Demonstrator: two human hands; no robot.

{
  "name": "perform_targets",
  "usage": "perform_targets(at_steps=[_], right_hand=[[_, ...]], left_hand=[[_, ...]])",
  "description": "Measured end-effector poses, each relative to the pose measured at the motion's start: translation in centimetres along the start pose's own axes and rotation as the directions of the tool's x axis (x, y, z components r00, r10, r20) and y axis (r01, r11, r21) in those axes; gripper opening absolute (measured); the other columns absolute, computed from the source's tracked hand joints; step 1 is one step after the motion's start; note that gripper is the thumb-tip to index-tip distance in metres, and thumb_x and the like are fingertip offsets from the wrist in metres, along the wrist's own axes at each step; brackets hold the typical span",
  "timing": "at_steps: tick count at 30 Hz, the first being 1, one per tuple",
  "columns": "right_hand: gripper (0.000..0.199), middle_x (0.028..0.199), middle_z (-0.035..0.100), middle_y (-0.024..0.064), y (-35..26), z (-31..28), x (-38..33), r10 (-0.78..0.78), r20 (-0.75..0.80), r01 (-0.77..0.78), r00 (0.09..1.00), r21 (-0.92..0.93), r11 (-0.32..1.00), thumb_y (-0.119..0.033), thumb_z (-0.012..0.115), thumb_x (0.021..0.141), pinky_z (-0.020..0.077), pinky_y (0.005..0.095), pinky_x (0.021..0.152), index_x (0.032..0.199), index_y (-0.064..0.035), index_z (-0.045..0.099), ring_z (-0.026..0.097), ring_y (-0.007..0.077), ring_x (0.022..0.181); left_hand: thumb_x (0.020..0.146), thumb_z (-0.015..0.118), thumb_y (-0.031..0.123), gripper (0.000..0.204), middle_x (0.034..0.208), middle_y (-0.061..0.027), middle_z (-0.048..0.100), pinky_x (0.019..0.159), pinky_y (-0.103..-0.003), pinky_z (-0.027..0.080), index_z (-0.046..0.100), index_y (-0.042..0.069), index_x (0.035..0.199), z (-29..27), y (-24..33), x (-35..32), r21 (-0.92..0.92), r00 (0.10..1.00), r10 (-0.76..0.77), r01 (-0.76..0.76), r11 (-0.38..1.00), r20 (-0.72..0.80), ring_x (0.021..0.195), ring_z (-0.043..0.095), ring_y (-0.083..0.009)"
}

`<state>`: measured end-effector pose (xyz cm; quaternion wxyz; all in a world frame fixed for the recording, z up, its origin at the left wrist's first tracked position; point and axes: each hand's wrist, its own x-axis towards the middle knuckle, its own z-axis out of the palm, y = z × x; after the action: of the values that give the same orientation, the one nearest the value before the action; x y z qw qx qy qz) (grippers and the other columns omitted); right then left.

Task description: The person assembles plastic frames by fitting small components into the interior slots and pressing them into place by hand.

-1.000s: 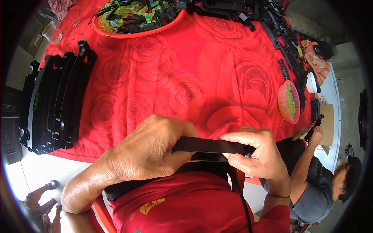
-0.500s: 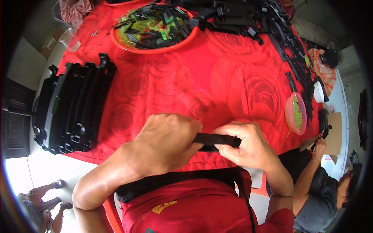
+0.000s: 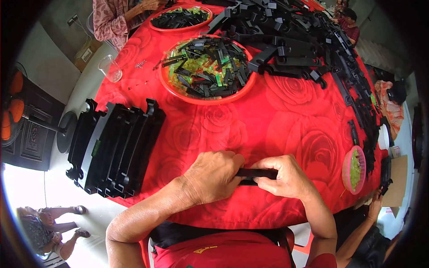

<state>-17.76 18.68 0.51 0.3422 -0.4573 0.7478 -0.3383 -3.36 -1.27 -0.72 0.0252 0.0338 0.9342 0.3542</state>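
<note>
Close to the table's near edge, both hands are closed on one short black plastic piece [image 3: 254, 173]. My left hand [image 3: 213, 177] wraps its left end, hiding that end under the knuckles. At the other end my right hand [image 3: 286, 177] pinches it, thumb on the near side and fingers on the far side. Only the dark middle stretch shows between the hands, so its full shape cannot be told. Left of my left hand stands a row of long, curved black plastic parts [image 3: 96, 152], set side by side.
A red basin [image 3: 205, 101] of small black and yellow-green pieces stands beyond my hands, a second basin [image 3: 181, 27] behind it. Black parts [image 3: 299, 56] heap at far right. A pink bowl [image 3: 363, 172] and a clear cup [image 3: 111, 71] flank the table. People sit around.
The view has tilted up, so the table's contents sit lower and further right, and more of the far side shows. Both hands keep their grip on the black piece.
</note>
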Motion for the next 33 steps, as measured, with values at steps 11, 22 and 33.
perform_targets(at_steps=[11,22,33], right_hand=[[0.024,0.089,0.073,0.0095,1.7,-0.6,2.1,-0.122,-0.098,0.128,0.988,0.054,0.99,0.0,0.083,0.073,0.0568,0.0328,0.07,0.095,-0.0012,0.075,0.071,0.0209,0.077],[0.031,0.088,0.076,0.0016,3.2,-0.4,2.0,-0.225,-0.233,0.205,0.946,-0.108,0.973,-0.005,0.085,0.058,0.0474,0.0365,0.084,0.088,-0.0085,0.079,0.064,0.0222,0.083],[0.031,0.099,0.073,-0.0006,3.1,-1.5,2.4,-0.14,-0.131,0.137,0.981,-0.031,0.99,-0.009,0.087,0.064,0.0429,0.039,0.089,0.094,-0.0119,0.08,0.06,0.022,0.097]], left_hand=[[0.093,0.076,0.024,0.028,0.093,-0.0153,0.062,0.071,-0.051,0.055,0.059,0.004,0.104,0.3,-0.8,1.2,0.009,0.998,-0.011,0.012,1.0,-0.064,0.088,0.067,-0.0383],[0.088,0.077,0.02,0.027,0.09,-0.0128,0.06,0.069,-0.047,0.055,0.061,0.004,0.103,0.4,-1.0,1.8,-0.015,0.982,0.027,-0.03,0.999,-0.186,0.083,0.065,-0.0363],[0.084,0.078,0.017,0.026,0.087,-0.0131,0.06,0.068,-0.046,0.055,0.062,0.004,0.1,0.1,-0.8,2.4,-0.045,0.993,-0.039,0.035,0.998,-0.108,0.08,0.065,-0.0348]])
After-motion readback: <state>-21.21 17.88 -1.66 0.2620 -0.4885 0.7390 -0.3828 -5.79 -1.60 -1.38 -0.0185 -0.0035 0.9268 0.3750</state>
